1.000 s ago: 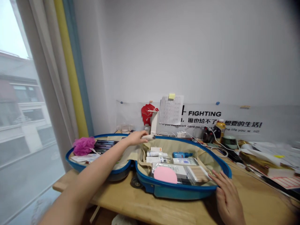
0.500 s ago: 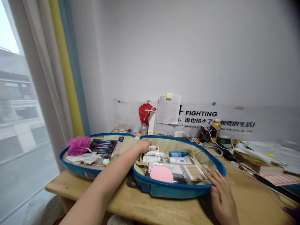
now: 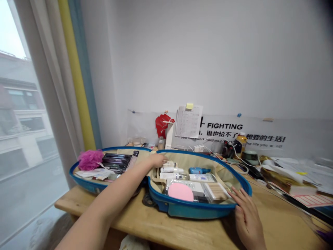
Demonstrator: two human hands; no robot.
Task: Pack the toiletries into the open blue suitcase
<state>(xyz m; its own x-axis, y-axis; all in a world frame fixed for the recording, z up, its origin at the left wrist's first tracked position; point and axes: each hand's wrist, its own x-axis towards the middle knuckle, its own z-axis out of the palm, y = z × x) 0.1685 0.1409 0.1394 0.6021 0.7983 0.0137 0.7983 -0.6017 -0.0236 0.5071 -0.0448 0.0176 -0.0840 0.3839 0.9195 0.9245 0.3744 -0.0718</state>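
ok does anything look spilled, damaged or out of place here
Nothing visible in the open suitcase looks spilled or damaged. Behind it, a paper sheet hangs over the wall banner, covering some lettering, and papers lie in an untidy spread to the right.

Pale daylight comes through a tall window (image 3: 23, 180) at the left, a building (image 3: 24, 111) showing beyond it and a curtain (image 3: 44, 69) in grey, yellow and blue bands hanging alongside. Behind the wooden bench (image 3: 177, 231) rises a plain whitish wall (image 3: 208, 62), its lower part crossed by a translucent banner (image 3: 260, 126) lettered "FIGHTING", with a red emblem (image 3: 160, 125) and paper sheets (image 3: 188, 123) under a yellow note (image 3: 189, 106).
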